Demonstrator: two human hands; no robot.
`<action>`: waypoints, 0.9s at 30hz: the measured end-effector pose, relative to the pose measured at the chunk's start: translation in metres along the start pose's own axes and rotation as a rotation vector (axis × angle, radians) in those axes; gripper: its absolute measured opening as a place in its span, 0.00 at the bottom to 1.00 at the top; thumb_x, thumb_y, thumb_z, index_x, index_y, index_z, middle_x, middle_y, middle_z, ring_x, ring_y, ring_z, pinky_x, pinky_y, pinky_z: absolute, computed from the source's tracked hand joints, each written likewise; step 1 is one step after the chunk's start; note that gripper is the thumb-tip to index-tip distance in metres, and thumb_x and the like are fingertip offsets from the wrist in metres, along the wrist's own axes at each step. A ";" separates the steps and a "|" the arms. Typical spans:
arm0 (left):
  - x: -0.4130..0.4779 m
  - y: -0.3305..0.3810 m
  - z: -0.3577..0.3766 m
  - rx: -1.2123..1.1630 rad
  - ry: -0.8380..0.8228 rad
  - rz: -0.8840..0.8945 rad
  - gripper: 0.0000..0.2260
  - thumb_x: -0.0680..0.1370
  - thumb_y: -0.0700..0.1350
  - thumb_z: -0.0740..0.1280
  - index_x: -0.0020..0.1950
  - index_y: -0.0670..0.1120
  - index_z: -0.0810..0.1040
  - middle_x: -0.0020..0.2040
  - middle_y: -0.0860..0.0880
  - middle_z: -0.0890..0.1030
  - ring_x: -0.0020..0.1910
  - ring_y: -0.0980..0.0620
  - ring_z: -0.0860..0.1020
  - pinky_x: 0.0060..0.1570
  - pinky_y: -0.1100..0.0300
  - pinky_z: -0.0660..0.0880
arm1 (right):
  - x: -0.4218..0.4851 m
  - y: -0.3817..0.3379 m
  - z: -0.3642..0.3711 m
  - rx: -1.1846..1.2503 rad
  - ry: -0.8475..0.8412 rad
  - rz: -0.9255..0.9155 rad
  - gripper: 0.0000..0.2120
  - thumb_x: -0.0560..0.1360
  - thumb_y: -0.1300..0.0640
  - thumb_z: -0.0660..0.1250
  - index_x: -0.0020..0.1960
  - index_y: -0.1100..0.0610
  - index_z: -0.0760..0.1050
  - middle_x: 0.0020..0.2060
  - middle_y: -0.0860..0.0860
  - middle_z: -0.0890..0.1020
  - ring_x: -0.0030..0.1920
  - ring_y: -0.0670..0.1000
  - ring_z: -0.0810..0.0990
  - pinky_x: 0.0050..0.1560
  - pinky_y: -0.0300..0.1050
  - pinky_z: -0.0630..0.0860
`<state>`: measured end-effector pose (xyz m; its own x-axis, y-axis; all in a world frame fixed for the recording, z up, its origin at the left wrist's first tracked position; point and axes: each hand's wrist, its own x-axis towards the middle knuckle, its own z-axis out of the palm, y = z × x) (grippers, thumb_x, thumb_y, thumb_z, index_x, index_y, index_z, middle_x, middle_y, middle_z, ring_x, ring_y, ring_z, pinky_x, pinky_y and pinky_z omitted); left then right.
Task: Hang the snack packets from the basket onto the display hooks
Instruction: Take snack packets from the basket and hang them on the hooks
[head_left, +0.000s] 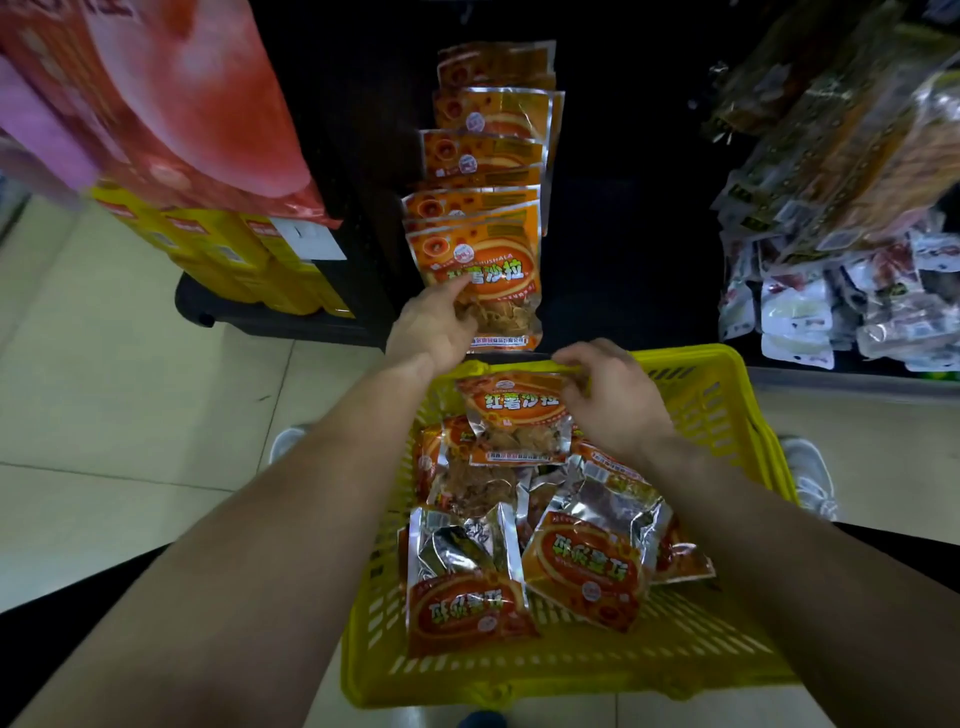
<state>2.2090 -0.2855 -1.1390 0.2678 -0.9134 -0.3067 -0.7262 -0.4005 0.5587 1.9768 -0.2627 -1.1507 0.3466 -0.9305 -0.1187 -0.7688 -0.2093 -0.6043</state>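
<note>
**A:** Which step is this?

**B:** Pick-up. The right hand pinches the top edge of a snack packet in the yellow basket. About five more lie under that wrist.

**A:** And the left hand?

**B:** Its fingers rest on the front hanging packet, one of roughly seven. I can't tell if it grips. Next, probably lift and thread.

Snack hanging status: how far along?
Done: a column of hung packets is up. In hand: left grip holds the front hung packet; right grip pinches the top packet over the basket. Left: several loose packets lying in the basket.
</note>
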 end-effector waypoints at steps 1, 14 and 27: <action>-0.007 -0.002 -0.001 -0.001 0.000 0.003 0.25 0.81 0.50 0.64 0.78 0.58 0.64 0.75 0.50 0.70 0.71 0.45 0.70 0.70 0.46 0.69 | -0.001 -0.001 -0.001 -0.016 0.012 -0.001 0.14 0.76 0.55 0.66 0.62 0.49 0.76 0.55 0.49 0.76 0.57 0.53 0.75 0.54 0.49 0.76; -0.086 -0.020 -0.006 -0.003 0.111 0.038 0.23 0.79 0.49 0.68 0.74 0.53 0.70 0.72 0.48 0.73 0.69 0.46 0.72 0.66 0.52 0.70 | -0.027 -0.003 -0.025 -0.061 0.052 0.082 0.24 0.78 0.53 0.66 0.72 0.52 0.69 0.65 0.53 0.74 0.66 0.57 0.69 0.64 0.54 0.70; 0.021 0.050 -0.046 0.366 0.256 0.307 0.39 0.74 0.49 0.73 0.80 0.54 0.55 0.79 0.51 0.61 0.79 0.45 0.53 0.76 0.41 0.56 | 0.120 -0.055 -0.051 -0.008 0.131 -0.127 0.43 0.69 0.48 0.72 0.78 0.50 0.55 0.72 0.52 0.64 0.71 0.57 0.64 0.67 0.54 0.68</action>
<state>2.2078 -0.3281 -1.0825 0.1208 -0.9913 0.0519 -0.9563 -0.1022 0.2740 2.0335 -0.3777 -1.0915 0.3690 -0.9273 0.0623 -0.7274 -0.3299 -0.6017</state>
